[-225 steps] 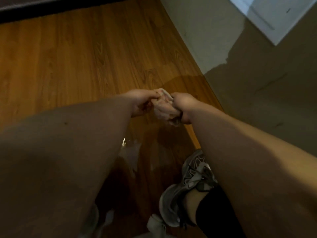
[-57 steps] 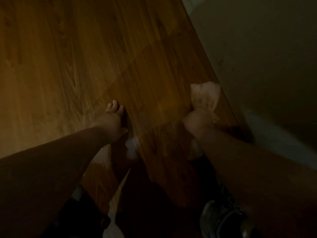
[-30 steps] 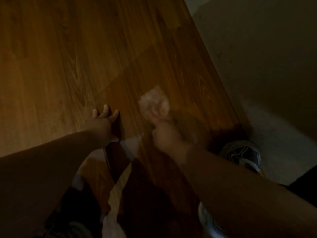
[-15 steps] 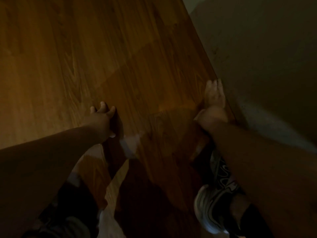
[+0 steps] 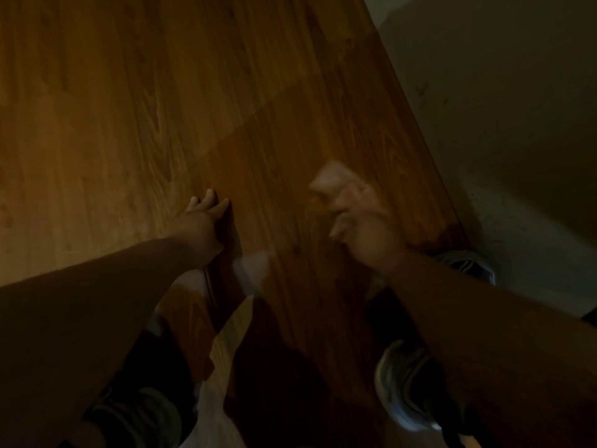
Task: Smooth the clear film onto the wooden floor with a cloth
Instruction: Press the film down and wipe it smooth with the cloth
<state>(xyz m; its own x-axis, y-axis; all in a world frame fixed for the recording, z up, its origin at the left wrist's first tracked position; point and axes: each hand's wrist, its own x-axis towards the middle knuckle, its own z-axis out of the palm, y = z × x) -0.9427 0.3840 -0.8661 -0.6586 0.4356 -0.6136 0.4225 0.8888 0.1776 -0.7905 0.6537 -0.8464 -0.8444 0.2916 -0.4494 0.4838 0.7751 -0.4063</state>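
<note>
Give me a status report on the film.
Left hand flat on wooden floor. Right hand grips cloth on clear film, blurred. Shoe by right forearm.

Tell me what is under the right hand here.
A bunched pale cloth, blurred, sticks out ahead of the right hand, on the clear film over the wooden floor. The cloth's rest and the film beneath are covered by the hand.

No legible text or labels.
</note>
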